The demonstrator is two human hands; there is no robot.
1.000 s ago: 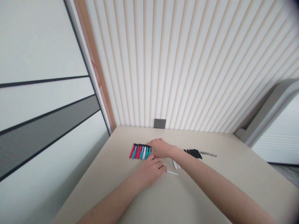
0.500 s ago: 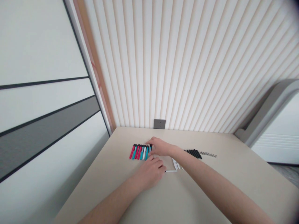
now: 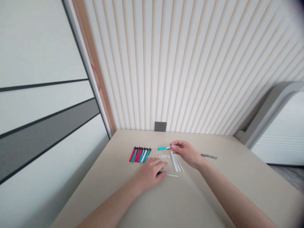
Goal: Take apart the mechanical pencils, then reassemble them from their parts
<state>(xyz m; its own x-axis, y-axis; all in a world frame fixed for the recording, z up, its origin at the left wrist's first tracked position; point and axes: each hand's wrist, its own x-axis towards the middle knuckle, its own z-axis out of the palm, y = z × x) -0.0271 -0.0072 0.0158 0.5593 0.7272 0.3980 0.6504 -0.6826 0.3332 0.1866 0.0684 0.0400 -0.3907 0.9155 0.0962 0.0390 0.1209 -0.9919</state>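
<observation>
My right hand (image 3: 187, 152) is lifted a little over the beige table (image 3: 190, 199) and pinches a teal pen (image 3: 163, 148) by one end, the pen pointing left. My left hand (image 3: 150, 171) lies on the table with its fingers curled, its fingertips at the end of a single white stick (image 3: 172, 175). A row of red, teal, white and black pens (image 3: 139, 154) lies to the left of both hands. A bunch of thin white sticks (image 3: 176, 162) lies under my right hand. Small white caps (image 3: 164, 156) sit in a short line between the hands.
A row of small grey parts (image 3: 209, 156) lies right of my right wrist. A grey wall socket (image 3: 160, 126) sits at the table's far edge, below a ribbed wall. The table's left edge runs along a panelled wall.
My right hand has left the pen row and moved right and up with a teal pen pinched in it. The small white caps and the bunch of sticks now show. My left hand has hardly moved.
</observation>
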